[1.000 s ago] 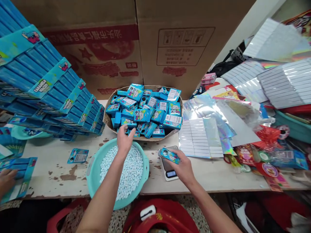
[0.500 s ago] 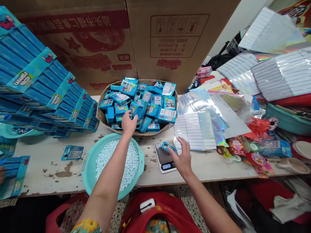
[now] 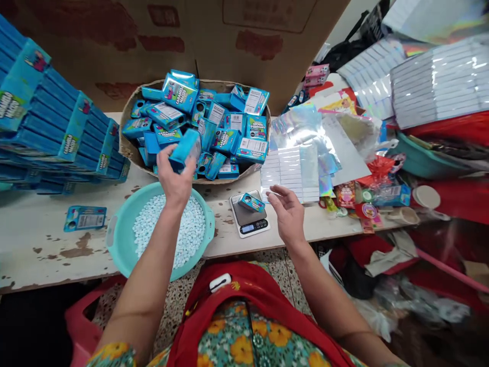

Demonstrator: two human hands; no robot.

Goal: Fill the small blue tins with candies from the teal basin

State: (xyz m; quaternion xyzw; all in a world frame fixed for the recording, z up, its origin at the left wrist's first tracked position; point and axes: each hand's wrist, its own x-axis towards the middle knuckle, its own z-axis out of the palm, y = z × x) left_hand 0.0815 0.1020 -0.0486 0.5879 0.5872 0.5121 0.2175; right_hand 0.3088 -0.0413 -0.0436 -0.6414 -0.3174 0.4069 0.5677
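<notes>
My left hand [image 3: 177, 176] grips a small blue candy box [image 3: 187, 148], held up over the near edge of a cardboard tray [image 3: 126, 137] heaped with similar boxes. Under my left forearm stands a turquoise basin [image 3: 114, 242] of pale blue candies [image 3: 191, 219]. A digital scale [image 3: 250, 226] lies to the right of the basin, with one small blue box [image 3: 252, 202] resting on its plate. Beside the scale hovers my right hand [image 3: 289, 211], its fingers apart and nothing in them.
Tall stacks of blue display packs [image 3: 64, 112] rise at the left. A flattened blue carton [image 3: 84, 218] lies on the worn white table [image 3: 23, 255]. Shiny label sheets [image 3: 290, 173] and mixed packets cover the right side. A large cardboard box [image 3: 214, 46] stands behind the tray.
My left hand has lifted a candy box from the heap. My right hand has drawn away from the box on the scale, which stays there. The view has shifted.
</notes>
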